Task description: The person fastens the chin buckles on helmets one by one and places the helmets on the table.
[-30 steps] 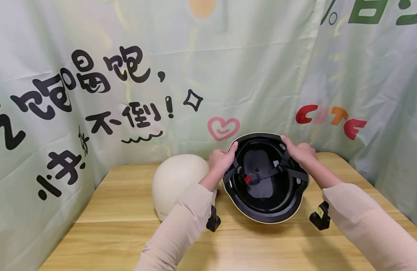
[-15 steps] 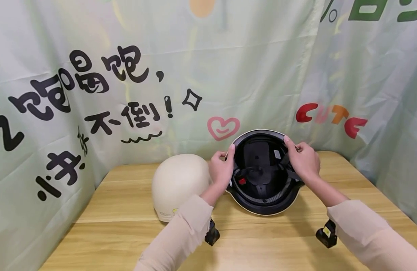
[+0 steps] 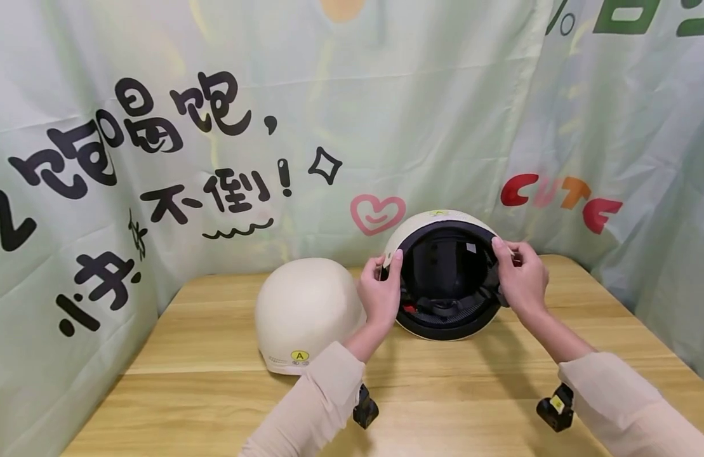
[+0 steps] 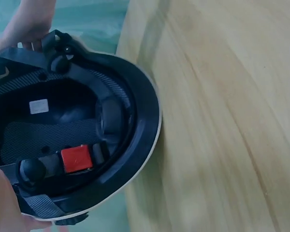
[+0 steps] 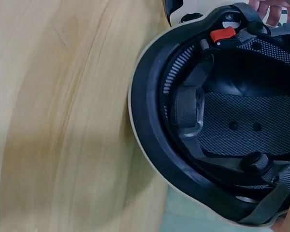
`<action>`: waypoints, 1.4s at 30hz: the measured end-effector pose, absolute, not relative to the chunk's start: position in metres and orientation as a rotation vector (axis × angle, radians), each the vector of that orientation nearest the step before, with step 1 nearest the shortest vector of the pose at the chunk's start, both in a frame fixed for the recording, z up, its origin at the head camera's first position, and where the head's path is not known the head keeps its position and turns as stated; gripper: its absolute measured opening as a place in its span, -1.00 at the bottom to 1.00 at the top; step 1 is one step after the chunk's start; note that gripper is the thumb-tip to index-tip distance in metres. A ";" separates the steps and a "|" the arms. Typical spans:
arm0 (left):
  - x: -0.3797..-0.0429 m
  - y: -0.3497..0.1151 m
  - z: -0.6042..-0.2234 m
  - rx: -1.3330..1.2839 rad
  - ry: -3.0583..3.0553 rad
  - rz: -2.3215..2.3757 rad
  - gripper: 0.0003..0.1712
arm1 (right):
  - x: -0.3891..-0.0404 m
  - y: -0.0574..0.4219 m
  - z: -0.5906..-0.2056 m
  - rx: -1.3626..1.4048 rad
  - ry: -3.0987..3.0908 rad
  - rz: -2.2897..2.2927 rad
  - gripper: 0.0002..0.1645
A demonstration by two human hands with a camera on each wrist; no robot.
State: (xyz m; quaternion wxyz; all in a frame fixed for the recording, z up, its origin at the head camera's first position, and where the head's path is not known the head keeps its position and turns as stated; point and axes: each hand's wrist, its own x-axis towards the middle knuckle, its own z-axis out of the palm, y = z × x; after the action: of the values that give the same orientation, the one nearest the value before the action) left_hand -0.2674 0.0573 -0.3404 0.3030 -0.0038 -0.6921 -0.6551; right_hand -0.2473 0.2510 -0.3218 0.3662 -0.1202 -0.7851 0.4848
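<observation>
A cream helmet (image 3: pixel 445 217) is tilted so its black padded inside faces me. My left hand (image 3: pixel 380 289) grips its left rim, thumb on the inner edge and fingers behind. On the opposite rim my right hand (image 3: pixel 522 276) holds it the same way. In the left wrist view a red buckle (image 4: pixel 77 159) sits on the dark strap inside the shell. The right wrist view shows the helmet's black lining (image 5: pixel 251 123) and its straps. A second cream helmet (image 3: pixel 306 304), dome up, stands on the table left of my left hand, with a yellow "A" sticker low on its front.
The wooden table (image 3: pixel 203 406) reaches back to a pale green printed curtain (image 3: pixel 443 127), which hangs behind and along both sides. A black wrist camera (image 3: pixel 365 407) hangs under the left sleeve, another black camera (image 3: pixel 556 409) under the right.
Both hands have tipped the held helmet: its lower rim has risen and its top shell with a sticker now shows. The second helmet stays in place, its "A" sticker now uncovered by my left arm.
</observation>
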 end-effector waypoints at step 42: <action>-0.261 0.034 -0.366 -0.395 -1.888 -1.564 -0.47 | -0.230 0.302 -0.332 0.513 -2.268 1.649 -0.47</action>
State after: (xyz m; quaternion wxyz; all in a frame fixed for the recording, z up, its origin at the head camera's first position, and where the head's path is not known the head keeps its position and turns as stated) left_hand -0.2606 0.0336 -0.3665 0.3234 -0.1507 -0.7194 -0.5959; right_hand -0.2302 0.3025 -0.3323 0.1450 0.1781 -0.7873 0.5722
